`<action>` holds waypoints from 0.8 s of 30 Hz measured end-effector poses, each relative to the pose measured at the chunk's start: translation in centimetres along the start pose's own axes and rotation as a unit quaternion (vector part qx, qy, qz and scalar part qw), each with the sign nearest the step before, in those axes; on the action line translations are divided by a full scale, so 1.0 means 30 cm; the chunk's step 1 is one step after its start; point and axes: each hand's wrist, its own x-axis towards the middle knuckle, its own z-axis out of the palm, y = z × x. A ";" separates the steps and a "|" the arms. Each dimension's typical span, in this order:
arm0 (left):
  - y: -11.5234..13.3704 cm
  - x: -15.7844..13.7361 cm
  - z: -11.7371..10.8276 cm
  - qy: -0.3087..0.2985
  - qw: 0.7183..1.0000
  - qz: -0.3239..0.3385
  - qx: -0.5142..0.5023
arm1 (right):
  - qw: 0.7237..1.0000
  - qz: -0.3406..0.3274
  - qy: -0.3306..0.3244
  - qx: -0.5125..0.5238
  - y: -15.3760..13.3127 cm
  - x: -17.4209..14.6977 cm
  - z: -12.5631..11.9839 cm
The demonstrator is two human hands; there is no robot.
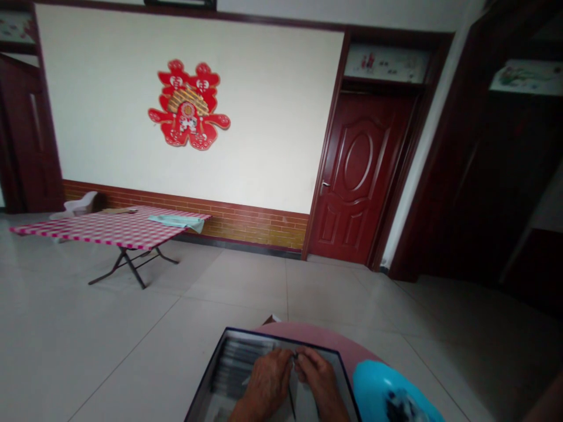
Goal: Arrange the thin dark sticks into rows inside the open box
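Observation:
My left hand [269,375] and my right hand [317,374] are close together over a shallow dark-rimmed tray [281,336]. Both are closed, with the fingertips pinching a small dark piece [295,355] between them; its exact kind is too small to make out. A thin dark stick-like length [291,403] runs down from beneath my left fingers. Inside the tray, left of my hands, lie several dark, narrow strips [237,364] side by side. To the right of the tray stands a blue bowl [373,384] holding small black and whitish pieces [402,407].
Tray and bowl rest on a pink round table [321,335]. Across the tiled floor [237,278] stands a folding table with a red-and-white checked cover [109,228], a pale green cloth [176,221] on it. A pale chair [81,204] is behind. A red door [356,176] is shut.

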 end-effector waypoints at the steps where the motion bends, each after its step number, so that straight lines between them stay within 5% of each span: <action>1: 0.000 0.000 0.000 -0.002 1.000 -0.002 0.002 | 1.000 0.000 0.000 -0.004 0.000 -0.001 -0.001; 10: 0.008 -0.005 -0.008 -0.026 0.999 -0.022 -0.012 | 0.999 -0.016 -0.010 -0.034 0.017 0.003 -0.002; 18: -0.001 -0.012 -0.004 0.011 1.000 -0.025 0.005 | 0.997 -0.031 -0.025 -0.059 0.001 0.000 -0.007; 24: 0.022 0.010 -0.043 -0.047 0.996 -0.049 0.056 | 0.998 -0.015 -0.037 -0.047 0.007 0.003 -0.013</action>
